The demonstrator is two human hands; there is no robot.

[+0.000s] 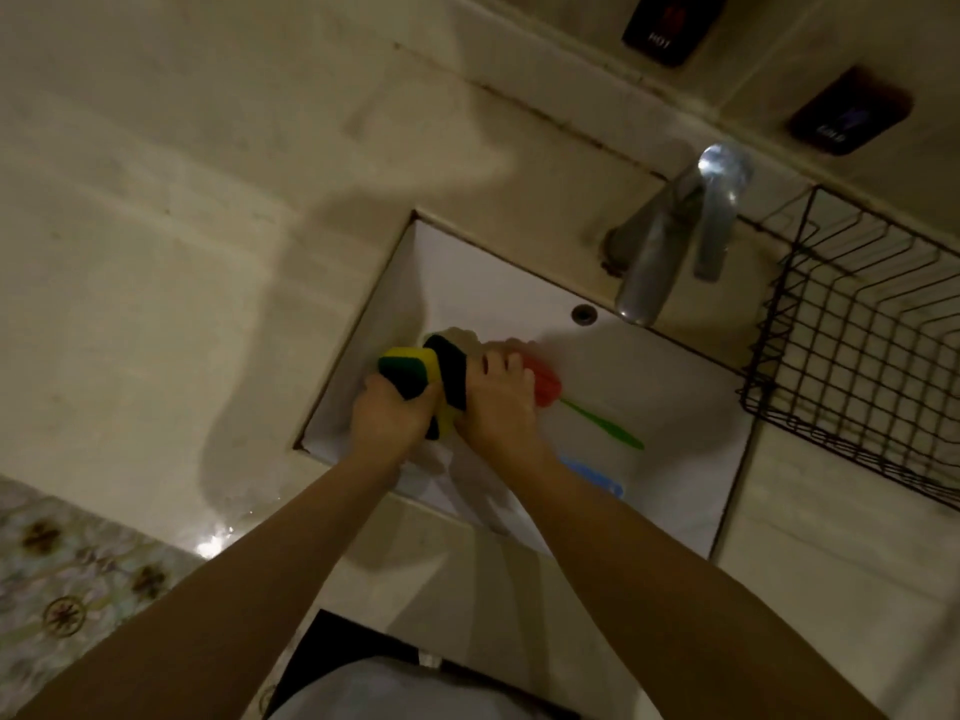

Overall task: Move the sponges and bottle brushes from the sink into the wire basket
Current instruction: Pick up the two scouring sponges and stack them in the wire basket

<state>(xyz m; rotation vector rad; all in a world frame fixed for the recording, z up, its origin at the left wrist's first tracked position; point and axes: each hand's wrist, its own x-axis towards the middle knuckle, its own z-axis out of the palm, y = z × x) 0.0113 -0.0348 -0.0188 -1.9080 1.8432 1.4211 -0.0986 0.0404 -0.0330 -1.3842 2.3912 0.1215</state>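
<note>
While both grips close low in the frame's centre: left hand (387,415) wrapped round a yellow-and-green scouring sponge (410,367), right hand (496,402) clamped on a second, dark-faced sponge (451,379), fingers spread over it. Just right of that, an orange-headed bottle brush with a green handle (597,420) and a blue-handled brush (597,478) lying in the white sink (675,387). Black wire basket (857,356) at the right edge, beyond the chrome tap (670,241). Likely risks: wet sponges slipping, dripping across the tabletop (156,252), or snagging the tap.
</note>
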